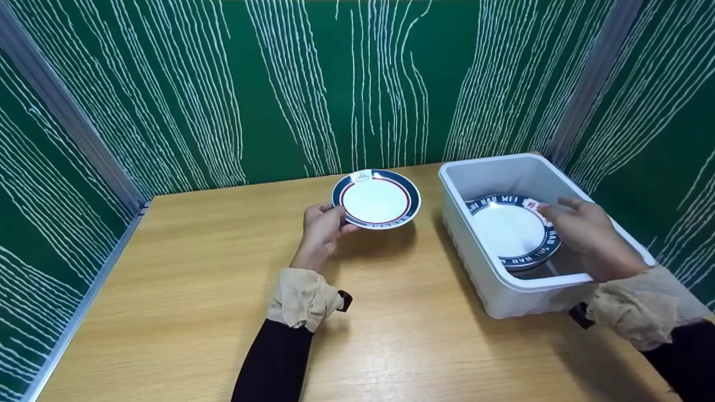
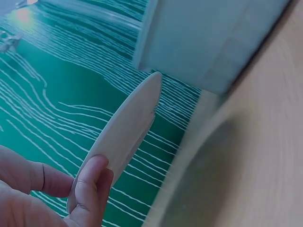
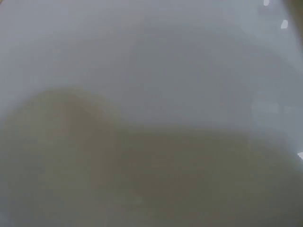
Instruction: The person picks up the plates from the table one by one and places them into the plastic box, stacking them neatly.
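Over the table, my left hand (image 1: 325,229) pinches a small white plate (image 1: 375,200) with a dark blue band and a red ring, thumb on its rim. In the left wrist view this plate (image 2: 120,127) appears nearly edge-on between thumb and fingers. Inside the white plastic tub (image 1: 469,257) lies a larger plate (image 1: 511,229) with white lettering on its dark blue band. Reaching over the tub's right side, my right hand (image 1: 592,234) holds that plate's right rim, thumb on top and fingertips hidden. Only blurred pale and brownish surfaces fill the right wrist view.
The tub stands at the right of the wooden table (image 1: 184,307), its raised walls around the larger plate. Green panels (image 1: 380,84) with white wavy lines enclose the back and sides, joined by grey corner posts (image 1: 592,78).
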Motion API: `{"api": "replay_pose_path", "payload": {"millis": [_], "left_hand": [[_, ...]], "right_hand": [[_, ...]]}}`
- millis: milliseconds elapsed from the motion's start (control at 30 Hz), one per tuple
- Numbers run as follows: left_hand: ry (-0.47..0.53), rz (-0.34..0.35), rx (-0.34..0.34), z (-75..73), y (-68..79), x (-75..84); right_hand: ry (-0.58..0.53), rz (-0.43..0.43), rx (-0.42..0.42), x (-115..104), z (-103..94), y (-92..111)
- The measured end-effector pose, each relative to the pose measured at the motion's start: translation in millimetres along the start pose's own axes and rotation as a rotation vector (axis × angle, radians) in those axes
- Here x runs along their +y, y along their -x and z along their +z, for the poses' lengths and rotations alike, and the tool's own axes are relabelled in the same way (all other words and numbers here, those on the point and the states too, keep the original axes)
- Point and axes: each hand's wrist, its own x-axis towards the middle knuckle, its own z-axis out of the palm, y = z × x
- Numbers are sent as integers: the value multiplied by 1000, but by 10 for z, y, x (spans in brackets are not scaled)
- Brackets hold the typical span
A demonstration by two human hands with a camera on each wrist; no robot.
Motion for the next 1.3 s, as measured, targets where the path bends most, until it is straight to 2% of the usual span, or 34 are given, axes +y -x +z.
{"api": "replay_pose_path", "payload": {"millis": [133, 233, 500, 667, 733, 833, 933, 1067, 1200, 1300], "left_hand": [[7, 32, -2, -12, 87, 86], [13, 61, -22, 5, 168, 152], [51, 132, -144, 99, 460, 276], [65, 165, -224, 226, 700, 285], [78, 164, -255, 288, 793, 276], [94, 165, -291, 369, 920, 260], [94, 181, -323, 428, 1015, 239], [93, 198, -361, 486, 1100, 204], [92, 206, -398, 546, 1155, 155], [86, 210, -412, 592, 1180, 110]], "right_hand": [[-23, -64, 56, 3, 62, 12], [-27, -120, 63, 1, 85, 22], [-37, -296, 58, -34, 107, 42], [-67, -409, 33, -10, 104, 65], [-134, -428, -12, -5, 98, 76], [-322, -425, -110, -14, 96, 85], [-537, -420, -256, -26, 76, 88], [-696, -419, -480, -13, 30, 84], [-739, -431, -650, 5, 11, 72], [-703, -458, -690, 8, 12, 73]]}}
